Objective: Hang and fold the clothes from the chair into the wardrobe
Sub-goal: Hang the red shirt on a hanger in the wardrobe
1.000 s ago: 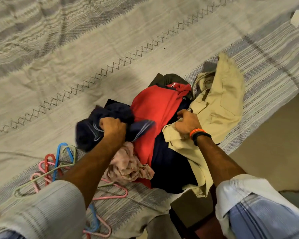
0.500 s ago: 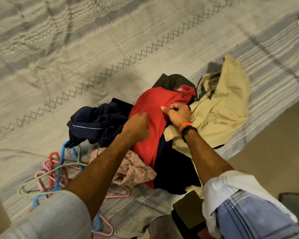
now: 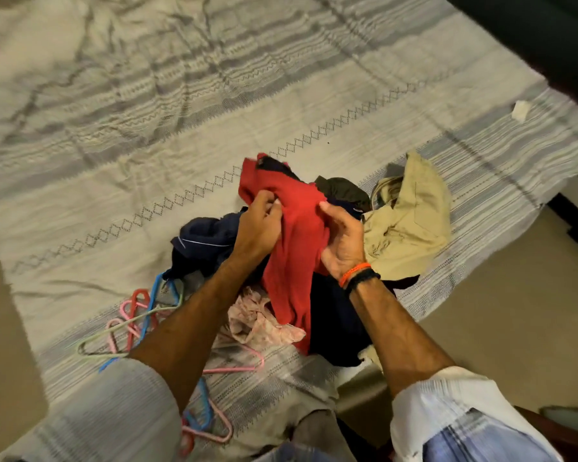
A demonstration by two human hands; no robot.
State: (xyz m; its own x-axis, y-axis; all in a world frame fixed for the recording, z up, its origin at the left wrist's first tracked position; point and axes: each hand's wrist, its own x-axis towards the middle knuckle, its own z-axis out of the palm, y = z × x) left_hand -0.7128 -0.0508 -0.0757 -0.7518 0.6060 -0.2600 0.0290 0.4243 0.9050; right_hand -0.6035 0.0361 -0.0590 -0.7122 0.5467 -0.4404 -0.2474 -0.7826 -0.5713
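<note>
A heap of clothes lies on the bed's near edge. Both hands hold a red garment (image 3: 294,235) raised above the heap: my left hand (image 3: 259,228) grips its left side, my right hand (image 3: 342,240) pinches its right edge. A navy garment (image 3: 204,241) lies left of the heap, a beige shirt (image 3: 411,221) to the right, a pink floral cloth (image 3: 261,323) in front, and a dark olive piece (image 3: 342,191) behind. Several plastic hangers (image 3: 141,315) in pink, blue and green lie at the lower left.
The bed carries a striped grey-and-cream bedspread (image 3: 147,145) that stretches far beyond the heap. A small white object (image 3: 520,110) sits near the bed's right edge. Bare floor (image 3: 514,311) lies to the right.
My left hand let go of the navy garment and took the red one. Both hands lifted the red garment up off the heap. The view tilted upward over the bed.
</note>
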